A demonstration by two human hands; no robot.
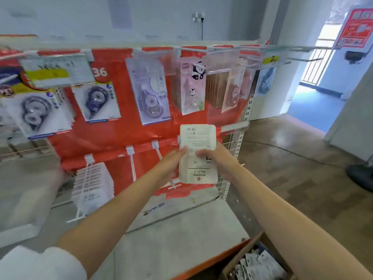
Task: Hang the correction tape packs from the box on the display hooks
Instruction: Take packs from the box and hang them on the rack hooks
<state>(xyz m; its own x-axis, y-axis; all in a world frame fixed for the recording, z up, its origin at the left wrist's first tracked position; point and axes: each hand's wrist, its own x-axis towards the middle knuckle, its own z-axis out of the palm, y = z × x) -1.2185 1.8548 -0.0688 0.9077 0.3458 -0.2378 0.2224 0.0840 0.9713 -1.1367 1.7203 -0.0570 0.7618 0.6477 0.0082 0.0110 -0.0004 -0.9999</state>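
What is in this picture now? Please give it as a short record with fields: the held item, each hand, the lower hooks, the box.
held item: pack of correction tape, back side toward the camera, print upside down
left hand: left hand grips the pack's left edge
right hand: right hand grips its right edge
lower hooks: one filled with white packs; bare hook beside it
box: cardboard box at lower right, more packs inside
stage: pack held in front of the display, not yet hung

Red-backed display rack [121, 136]: packs hang on upper hooks [149, 91]; white stack [91, 182] on lower hook.
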